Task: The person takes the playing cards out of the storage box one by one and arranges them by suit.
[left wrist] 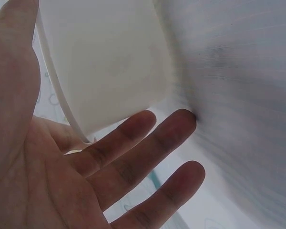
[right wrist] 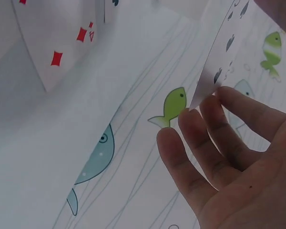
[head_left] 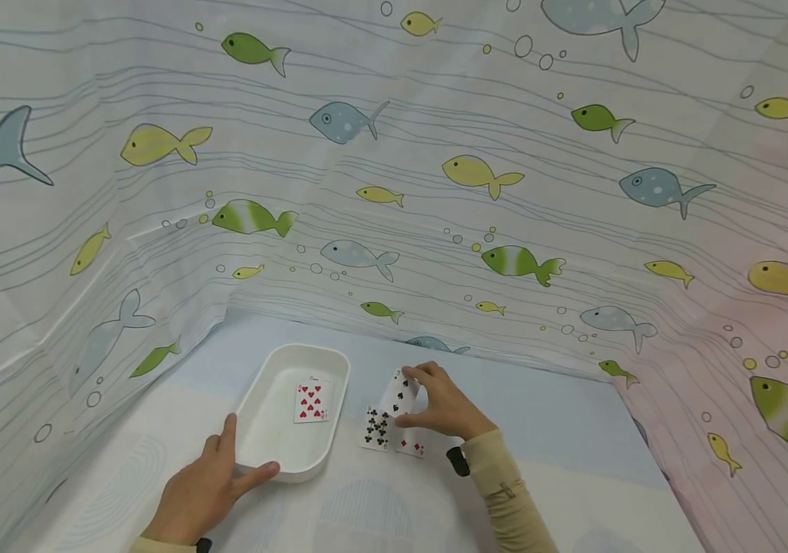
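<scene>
My right hand (head_left: 445,403) holds a spade playing card (head_left: 400,394) between thumb and fingertips, tilted above the table. In the right wrist view, the fingertips (right wrist: 169,136) meet that card's lower edge (right wrist: 218,64). Beneath it lie a club card (head_left: 375,430) and a diamond card (head_left: 410,444), the latter partly covered by the held card and hand. My left hand (head_left: 200,484) grips the near left corner of a white plastic tray (head_left: 344,369), thumb on the near rim. Its other fingers (left wrist: 167,133) lie along the tray's outer wall (left wrist: 109,62). Inside the tray rests a heart card (head_left: 312,401).
A pale patterned cloth (head_left: 366,514) covers the table. Fish-printed sheeting (head_left: 394,223) rises as walls at the back, left and right. Dark bands (head_left: 458,461) sit at both wrists.
</scene>
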Motion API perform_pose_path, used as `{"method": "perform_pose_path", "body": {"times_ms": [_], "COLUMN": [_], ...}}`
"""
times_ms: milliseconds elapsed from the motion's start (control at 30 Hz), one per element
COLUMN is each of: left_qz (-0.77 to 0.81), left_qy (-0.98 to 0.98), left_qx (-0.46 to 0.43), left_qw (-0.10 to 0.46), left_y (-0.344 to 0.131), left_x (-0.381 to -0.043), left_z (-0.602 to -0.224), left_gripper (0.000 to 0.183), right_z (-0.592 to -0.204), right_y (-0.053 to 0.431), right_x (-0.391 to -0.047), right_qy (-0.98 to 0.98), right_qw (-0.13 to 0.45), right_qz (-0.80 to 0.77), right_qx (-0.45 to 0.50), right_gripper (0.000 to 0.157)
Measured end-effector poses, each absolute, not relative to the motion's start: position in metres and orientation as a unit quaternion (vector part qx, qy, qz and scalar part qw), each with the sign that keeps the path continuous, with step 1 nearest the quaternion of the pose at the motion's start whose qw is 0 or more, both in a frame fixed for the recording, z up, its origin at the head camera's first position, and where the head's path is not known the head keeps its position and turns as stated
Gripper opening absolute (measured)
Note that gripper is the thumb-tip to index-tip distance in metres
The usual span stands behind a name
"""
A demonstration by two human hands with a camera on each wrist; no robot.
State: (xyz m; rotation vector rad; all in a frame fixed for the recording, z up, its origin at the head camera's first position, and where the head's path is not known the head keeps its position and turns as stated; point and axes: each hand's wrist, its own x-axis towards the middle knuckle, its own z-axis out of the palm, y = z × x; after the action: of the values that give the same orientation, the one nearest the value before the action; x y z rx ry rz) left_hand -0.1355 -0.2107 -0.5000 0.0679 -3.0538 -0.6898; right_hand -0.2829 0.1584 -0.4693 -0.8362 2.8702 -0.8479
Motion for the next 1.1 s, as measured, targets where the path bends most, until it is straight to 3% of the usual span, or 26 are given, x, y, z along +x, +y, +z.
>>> {"method": "perform_pose_path", "body": {"times_ms": [1100], "left_qz": [-0.219], "left_qy": [-0.975], "left_qx": [0.03], "left_qw": [-0.017], "left_y": [-0.21], "left_x": [-0.14], "left_z": [-0.498], "left_gripper": [0.126], "right_z": [-0.502], "right_y": [0.23], "right_x": [-0.273], "right_qy": [0.945], "right_qw": [0.066], "right_qz": [-0.22], "right_qx": [-0.234], "right_gripper": [0.085]}}
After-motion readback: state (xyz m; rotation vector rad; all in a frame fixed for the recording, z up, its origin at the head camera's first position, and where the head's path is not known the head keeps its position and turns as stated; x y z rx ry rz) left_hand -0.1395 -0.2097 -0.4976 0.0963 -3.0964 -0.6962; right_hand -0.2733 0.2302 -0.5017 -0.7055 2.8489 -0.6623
